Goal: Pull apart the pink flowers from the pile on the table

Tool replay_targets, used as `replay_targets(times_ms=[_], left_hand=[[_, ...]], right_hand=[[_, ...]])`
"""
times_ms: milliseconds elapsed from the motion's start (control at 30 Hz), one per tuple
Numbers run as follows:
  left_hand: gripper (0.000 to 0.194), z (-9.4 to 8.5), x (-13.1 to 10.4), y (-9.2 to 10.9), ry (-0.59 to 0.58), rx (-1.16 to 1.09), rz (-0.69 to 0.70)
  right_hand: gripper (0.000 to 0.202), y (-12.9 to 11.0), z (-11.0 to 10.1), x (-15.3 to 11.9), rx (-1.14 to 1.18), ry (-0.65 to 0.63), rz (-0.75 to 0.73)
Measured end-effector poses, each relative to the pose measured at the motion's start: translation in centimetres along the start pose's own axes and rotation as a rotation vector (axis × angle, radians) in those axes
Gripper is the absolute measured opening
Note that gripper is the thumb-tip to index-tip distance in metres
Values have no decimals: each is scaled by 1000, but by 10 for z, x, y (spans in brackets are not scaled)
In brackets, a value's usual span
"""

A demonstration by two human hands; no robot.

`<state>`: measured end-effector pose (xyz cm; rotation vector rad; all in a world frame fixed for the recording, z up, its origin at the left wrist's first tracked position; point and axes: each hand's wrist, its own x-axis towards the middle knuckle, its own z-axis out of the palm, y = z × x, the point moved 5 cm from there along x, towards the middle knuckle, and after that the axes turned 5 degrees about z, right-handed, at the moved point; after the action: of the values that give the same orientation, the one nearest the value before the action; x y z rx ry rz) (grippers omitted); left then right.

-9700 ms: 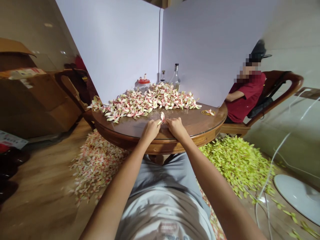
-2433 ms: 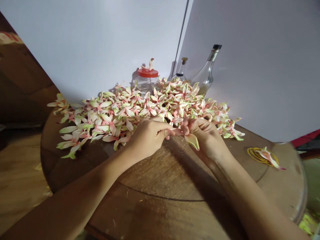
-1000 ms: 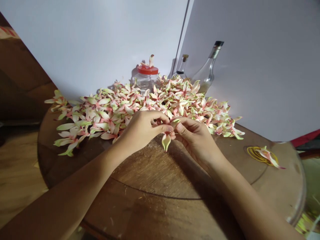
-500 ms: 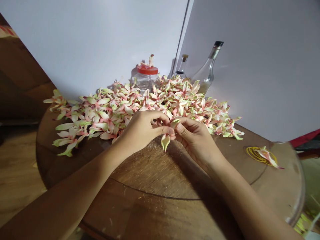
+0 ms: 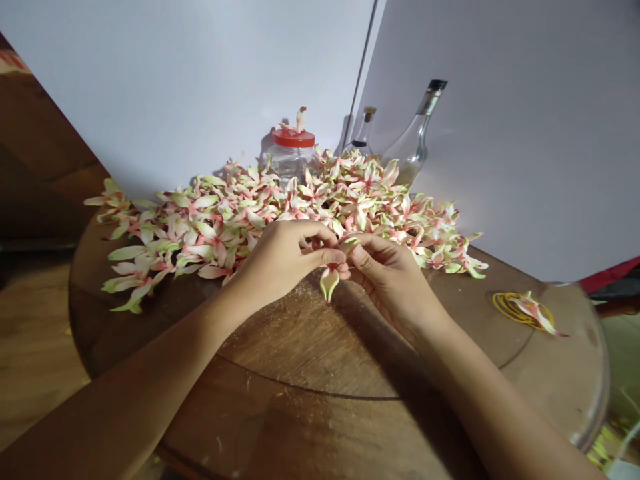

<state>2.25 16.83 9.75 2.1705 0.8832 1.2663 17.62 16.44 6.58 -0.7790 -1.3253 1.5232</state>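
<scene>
Between my two hands, above the middle of the wooden table (image 5: 310,347), is a pale green and pink flower (image 5: 329,285); one pointed petal hangs down below the fingertips. My left hand (image 5: 293,257) pinches it from the left with thumb and fingers. From the other side my right hand (image 5: 387,270) grips it, its thumb against a green-edged petal. The flower's centre is mostly hidden by the fingers. Right behind the hands spreads a large heap of similar pink, white and green flowers (image 5: 235,207).
At the back stands a clear jar (image 5: 290,160) with a red lid and a flower on top. Beside it are a small corked bottle (image 5: 364,133) and a taller glass bottle (image 5: 415,150) near the wall. Yellow bands (image 5: 505,307) lie at right under a single flower (image 5: 537,312).
Hardly anything differs. Both hands keep their pinch on the flower, and the view has shifted very slightly.
</scene>
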Motion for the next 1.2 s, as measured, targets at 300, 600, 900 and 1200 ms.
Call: replay_targets(times_ms=[300,600,900,1200], left_hand=[[8,0,0,-1,-3,-18,-13],[6,-1,0,-2,7,52,0],[13,6,-1,17,41,323,225],[12,9,-2,8,57,278,195]], right_hand=[[16,-1,2,-2,23,5,11],[17,-1,1,-1,30,24,33],[20,1,-3,1,-4,65,12],[41,-7,-3,2,-156,130,-78]])
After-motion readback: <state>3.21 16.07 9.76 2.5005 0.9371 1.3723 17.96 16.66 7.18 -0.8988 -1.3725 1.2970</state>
